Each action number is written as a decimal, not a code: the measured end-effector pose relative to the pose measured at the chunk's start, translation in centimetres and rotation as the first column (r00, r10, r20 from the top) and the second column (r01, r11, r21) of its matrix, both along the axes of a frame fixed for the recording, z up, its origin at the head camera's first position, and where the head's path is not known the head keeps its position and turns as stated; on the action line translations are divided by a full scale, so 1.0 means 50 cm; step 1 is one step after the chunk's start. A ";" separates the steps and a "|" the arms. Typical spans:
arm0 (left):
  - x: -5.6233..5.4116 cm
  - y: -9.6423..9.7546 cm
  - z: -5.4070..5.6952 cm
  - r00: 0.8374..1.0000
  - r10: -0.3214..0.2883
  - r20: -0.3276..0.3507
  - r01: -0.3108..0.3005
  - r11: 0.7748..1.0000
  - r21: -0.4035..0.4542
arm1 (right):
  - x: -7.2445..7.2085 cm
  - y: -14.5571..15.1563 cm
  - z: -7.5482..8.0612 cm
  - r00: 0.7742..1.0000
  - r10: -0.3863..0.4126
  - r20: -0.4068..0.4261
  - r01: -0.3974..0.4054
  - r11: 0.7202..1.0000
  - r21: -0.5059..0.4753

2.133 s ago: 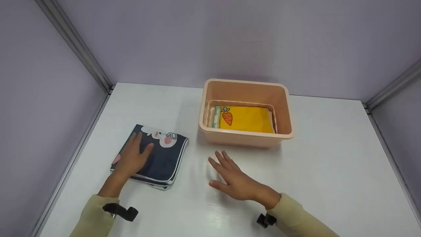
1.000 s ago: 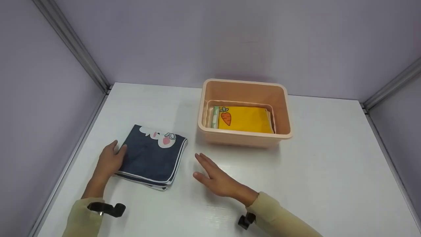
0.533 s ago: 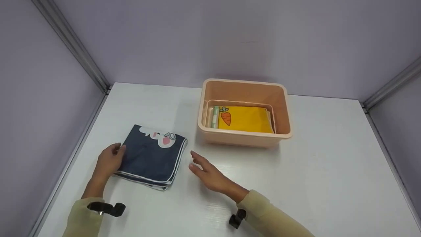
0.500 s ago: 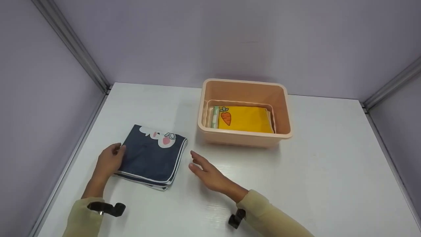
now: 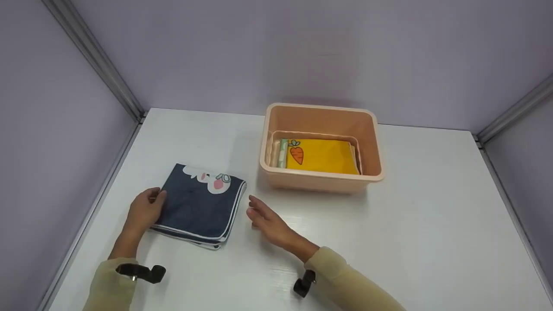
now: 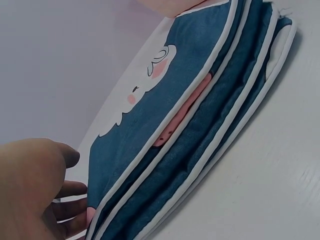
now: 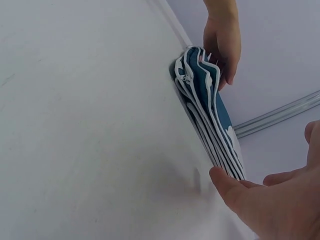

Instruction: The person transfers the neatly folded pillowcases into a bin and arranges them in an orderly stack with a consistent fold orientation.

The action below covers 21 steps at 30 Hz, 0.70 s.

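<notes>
A folded navy cloth (image 5: 196,207) with white edging and a white cartoon animal print lies on the left of the white table. Its stacked layers show in the left wrist view, where the cloth (image 6: 135,145) fills the middle. My left hand (image 5: 144,209) is at its left edge, fingertips right at the side of the layers and the thumb raised apart from them. To the right of the cloth, my right hand (image 5: 272,224) holds nothing. Its fingers are loosely bent and point toward the cloth's right edge. In the right wrist view the cloth (image 7: 207,95) stands between both hands.
Behind the right hand stands a peach plastic bin (image 5: 319,181). Inside it lies a folded yellow cloth (image 5: 326,157) with a carrot print, beside a pale green strip (image 5: 283,153). Grey walls (image 5: 207,52) enclose the table at the back and sides.
My left hand has moved from on top of the cloth to its left edge, its fingers bending a little. My right hand has moved left, closer to the cloth, its spread fingers drawing together.
</notes>
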<state>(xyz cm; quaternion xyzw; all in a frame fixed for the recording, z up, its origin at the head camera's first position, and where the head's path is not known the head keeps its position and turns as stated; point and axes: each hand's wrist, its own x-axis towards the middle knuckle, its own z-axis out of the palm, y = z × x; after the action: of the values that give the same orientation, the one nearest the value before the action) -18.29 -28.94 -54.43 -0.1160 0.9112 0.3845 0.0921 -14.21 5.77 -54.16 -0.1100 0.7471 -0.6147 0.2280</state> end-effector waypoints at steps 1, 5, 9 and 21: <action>0.000 0.000 0.000 1.000 0.000 0.001 0.000 1.000 0.000 | 0.000 -0.002 -0.001 1.000 -0.002 0.011 0.002 1.000 -0.012; 0.002 0.001 0.000 1.000 0.000 0.000 0.000 1.000 0.006 | -0.002 -0.008 -0.002 0.999 -0.010 0.043 0.013 0.998 -0.060; 0.005 0.002 0.000 1.000 0.003 0.009 -0.003 1.000 0.012 | -0.004 -0.014 -0.001 0.997 -0.020 0.075 0.026 0.996 -0.086; 0.013 0.007 -0.002 0.997 -0.033 0.063 0.034 0.999 -0.001 | -0.012 -0.021 -0.017 0.985 -0.035 0.169 0.066 0.982 -0.180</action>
<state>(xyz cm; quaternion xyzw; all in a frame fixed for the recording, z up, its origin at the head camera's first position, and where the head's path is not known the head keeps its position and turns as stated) -17.62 -28.57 -54.54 -0.1129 0.9101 0.3779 0.1271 -14.81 4.72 -55.04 -0.0603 0.6679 -0.6938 0.2624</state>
